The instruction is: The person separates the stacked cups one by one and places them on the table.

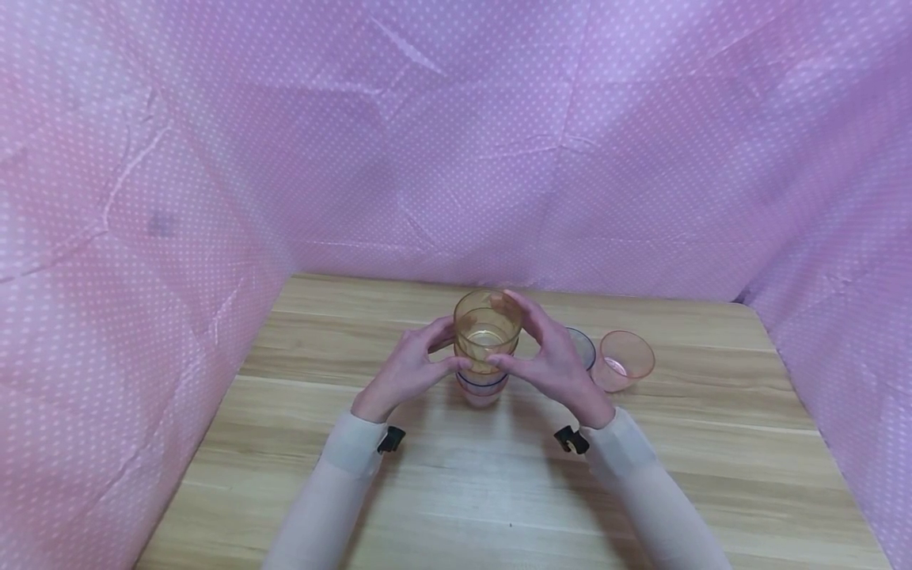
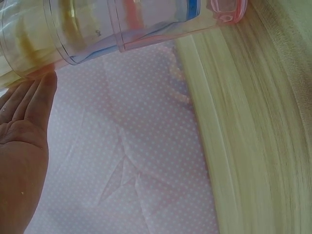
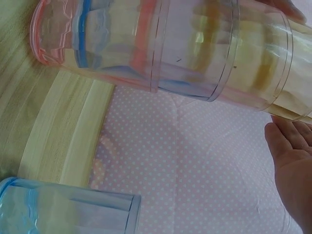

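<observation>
Head view: yellow cup, gripped between left hand and right hand; stacked below grip, blue-rimmed cup and lower pink cup; right of grip, blue cup and separate pink cup.

We read no legible text, brand or number in any view. In the right wrist view we spotted a tiny dark mark and a second speck on the stacked cups — both too small to read. The left wrist view gave us one small smudge on that stack — unreadable, lettering or not.
</observation>
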A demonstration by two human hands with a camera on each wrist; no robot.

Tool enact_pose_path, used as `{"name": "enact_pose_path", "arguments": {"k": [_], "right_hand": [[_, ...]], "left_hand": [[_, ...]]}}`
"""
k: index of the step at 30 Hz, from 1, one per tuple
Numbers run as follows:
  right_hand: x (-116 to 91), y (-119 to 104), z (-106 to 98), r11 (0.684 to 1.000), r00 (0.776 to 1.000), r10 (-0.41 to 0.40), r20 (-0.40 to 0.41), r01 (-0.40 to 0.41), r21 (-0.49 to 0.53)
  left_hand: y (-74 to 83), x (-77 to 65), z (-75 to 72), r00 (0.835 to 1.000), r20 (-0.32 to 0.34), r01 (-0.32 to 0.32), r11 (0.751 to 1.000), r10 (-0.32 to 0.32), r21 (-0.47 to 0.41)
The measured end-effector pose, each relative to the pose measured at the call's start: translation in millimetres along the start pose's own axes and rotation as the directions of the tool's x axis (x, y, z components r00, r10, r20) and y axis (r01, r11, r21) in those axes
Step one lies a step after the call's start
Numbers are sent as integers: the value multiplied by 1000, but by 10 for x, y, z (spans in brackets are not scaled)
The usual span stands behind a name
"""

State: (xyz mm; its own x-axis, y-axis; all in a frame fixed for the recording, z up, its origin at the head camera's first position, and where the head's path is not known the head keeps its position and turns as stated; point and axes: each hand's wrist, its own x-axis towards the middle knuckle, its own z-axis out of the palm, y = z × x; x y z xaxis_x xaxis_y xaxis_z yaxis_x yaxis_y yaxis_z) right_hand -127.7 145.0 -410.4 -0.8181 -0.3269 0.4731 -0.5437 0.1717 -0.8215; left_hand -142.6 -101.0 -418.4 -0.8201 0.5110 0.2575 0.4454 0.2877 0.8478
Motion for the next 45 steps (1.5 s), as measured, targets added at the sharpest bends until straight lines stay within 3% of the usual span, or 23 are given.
{"name": "enact_pose_path", "arguments": {"k": [10, 24, 35, 45], "right_hand": [[16, -42, -11, 1000, 1000, 10, -27, -11, -16], [39, -159, -57, 999, 999, 13, -52, -11, 41], [58, -202, -91, 993, 995, -52, -85, 60, 97], [44, -240, -155, 978, 985, -116, -129, 136, 158]], "left_hand": [[-2, 1, -1, 1000, -7, 6, 1000, -6, 13], [-7, -6, 3, 1000, -10, 12, 1000, -12, 0], [6, -15, 3, 998, -3, 56, 998, -56, -1], [1, -15, 7, 999, -11, 50, 999, -50, 10]]}}
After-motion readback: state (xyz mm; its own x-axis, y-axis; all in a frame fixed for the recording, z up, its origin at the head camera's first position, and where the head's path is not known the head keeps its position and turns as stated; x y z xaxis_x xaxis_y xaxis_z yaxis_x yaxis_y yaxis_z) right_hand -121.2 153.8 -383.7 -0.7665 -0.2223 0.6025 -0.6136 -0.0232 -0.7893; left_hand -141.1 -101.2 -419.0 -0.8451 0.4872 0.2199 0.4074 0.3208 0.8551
